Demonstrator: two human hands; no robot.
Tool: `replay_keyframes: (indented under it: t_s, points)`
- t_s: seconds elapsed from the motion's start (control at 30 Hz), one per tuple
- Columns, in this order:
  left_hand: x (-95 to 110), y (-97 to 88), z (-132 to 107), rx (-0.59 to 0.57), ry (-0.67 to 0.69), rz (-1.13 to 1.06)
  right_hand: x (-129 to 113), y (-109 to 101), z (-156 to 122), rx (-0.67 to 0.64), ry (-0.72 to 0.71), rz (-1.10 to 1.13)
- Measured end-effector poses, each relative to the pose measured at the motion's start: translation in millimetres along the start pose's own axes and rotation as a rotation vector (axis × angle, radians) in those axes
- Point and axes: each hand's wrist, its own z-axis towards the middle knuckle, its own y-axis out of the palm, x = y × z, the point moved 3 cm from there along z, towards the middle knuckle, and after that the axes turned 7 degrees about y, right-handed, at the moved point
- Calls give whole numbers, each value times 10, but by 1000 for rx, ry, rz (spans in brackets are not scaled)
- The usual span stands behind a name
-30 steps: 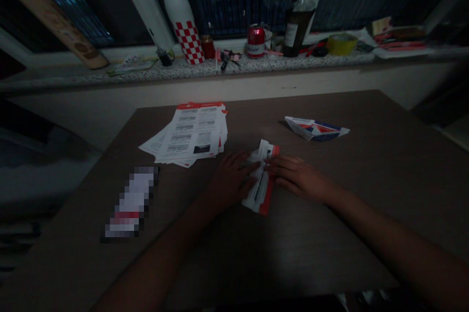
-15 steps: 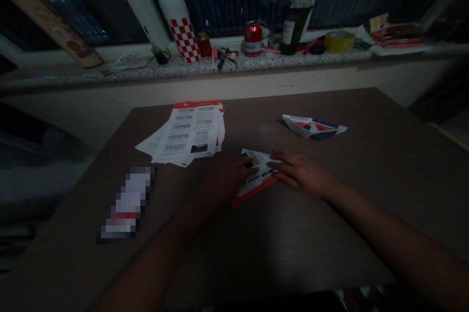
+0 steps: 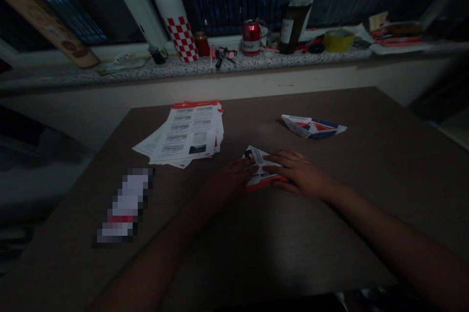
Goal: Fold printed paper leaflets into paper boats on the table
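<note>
A folded printed sheet (image 3: pixel 261 167) with a red edge lies flat on the brown table (image 3: pixel 330 234) between my hands. My left hand (image 3: pixel 229 184) rests on its left part, fingers stretched out and pressing down. My right hand (image 3: pixel 298 172) lies flat over its right part, fingers extended toward the fold. Only a small triangular portion of the sheet shows between the two hands.
A stack of printed leaflets (image 3: pixel 186 132) lies at the back left of the table. A folded paper boat (image 3: pixel 312 126) sits at the back right. A blurred-out object (image 3: pixel 122 206) lies left. The windowsill holds a checkered bottle (image 3: pixel 172 11), a red can (image 3: pixel 251 37), a dark bottle (image 3: pixel 290 26) and a tape roll (image 3: pixel 337 39).
The sheet was turned from lying lengthwise to lying crosswise and folded smaller. Both hands have closed in over it and now press it flat.
</note>
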Motion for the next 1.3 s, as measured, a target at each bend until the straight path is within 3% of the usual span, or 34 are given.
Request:
replay_keyframes:
  t_s: [0.2, 0.83, 1.3]
  points:
    - [-6, -4, -13, -14, 5, -20, 36, 60, -4, -17, 9, 69]
    - [51, -59, -15, 16, 36, -3, 37, 53, 1, -23, -4, -17]
    - [138, -80, -26, 1, 78, -50, 68, 104, -2, 74, 47, -67]
